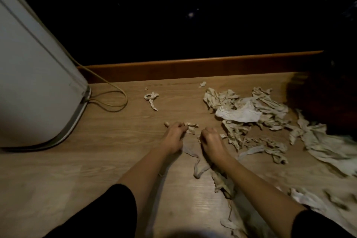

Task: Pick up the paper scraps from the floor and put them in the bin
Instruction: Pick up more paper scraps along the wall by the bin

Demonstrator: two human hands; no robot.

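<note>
wood floor (96, 170), light brown and a bit shiny, fills the near part of the room. both arms reach out over it, with black sleeves (108, 212) pushed up near the elbows.

the left hand (172, 137) is down on the floor in the middle, fingers curled in tight around a small crumpled paper scrap (191, 127) that pokes out on its right side. the right hand (211, 141) is just beside it, also closed into a loose fist. bits of paper show at its edges, but i cannot tell for sure how much it has hold of.

a long thin paper strip (197, 166) lies in a loop on the floor between the two wrists.

to the right there is a big pile of torn paper (245, 110), all wrinkled and creamy white, spreading far to near along the right side. more torn pieces (309, 199) lie near the right arm. one small curly scrap (151, 98) sits alone, farther away and a bit left of the hands, and a tiny bit (202, 84) lies close to the far wall.

on the left stands a big white rounded thing (38, 83); i cannot tell if it is the bin. a yellow cord (114, 100) loops on the floor beside it. a brown wooden board (193, 67) runs along the bottom of the dark far wall.
</note>
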